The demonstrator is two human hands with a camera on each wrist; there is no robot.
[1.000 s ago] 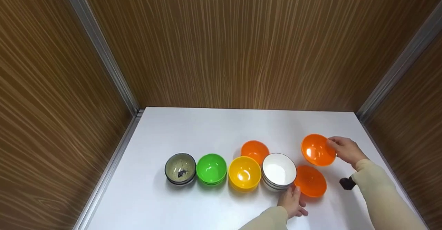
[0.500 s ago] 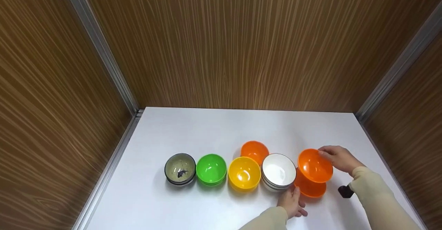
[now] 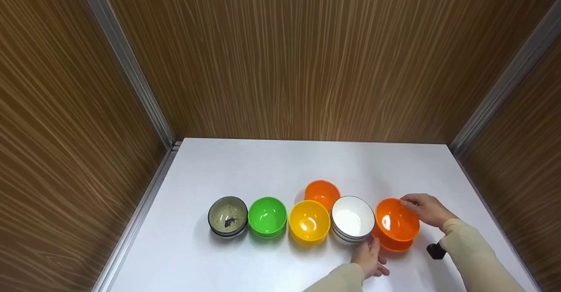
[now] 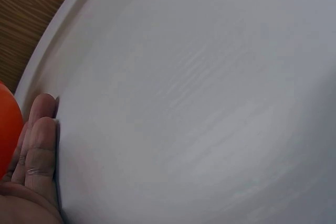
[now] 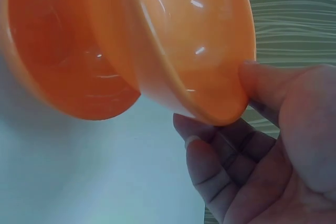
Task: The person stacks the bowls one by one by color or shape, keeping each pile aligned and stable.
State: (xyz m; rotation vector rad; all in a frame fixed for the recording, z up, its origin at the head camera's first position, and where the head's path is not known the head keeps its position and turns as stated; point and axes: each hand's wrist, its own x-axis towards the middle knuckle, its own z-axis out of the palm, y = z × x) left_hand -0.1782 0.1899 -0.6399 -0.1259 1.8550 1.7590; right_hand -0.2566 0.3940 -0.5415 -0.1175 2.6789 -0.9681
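In the head view my right hand (image 3: 426,209) pinches the rim of an orange bowl (image 3: 398,220), thumb inside and fingers outside. That bowl hangs tilted over a second orange bowl (image 3: 394,244), which it mostly covers; in the right wrist view the lower bowl (image 5: 68,61) shows beside the held one (image 5: 205,40). My left hand (image 3: 369,257) rests on the table beside the lower orange bowl, its fingers fairly straight. Fingertips (image 4: 43,129) lie close to an orange bowl (image 4: 8,129) in the left wrist view; whether they touch it I cannot tell.
Left of the orange bowls runs a row: white bowls (image 3: 353,217) stacked, a yellow bowl (image 3: 309,222), green bowls (image 3: 267,216) and grey-green bowls (image 3: 228,216). Another orange bowl (image 3: 322,193) sits behind the yellow one. Wood-grain panels (image 3: 280,59) enclose the white table (image 3: 245,165).
My right hand has brought the orange bowl down and slightly left, from behind the second orange bowl to over it. The left hand has stayed in place.
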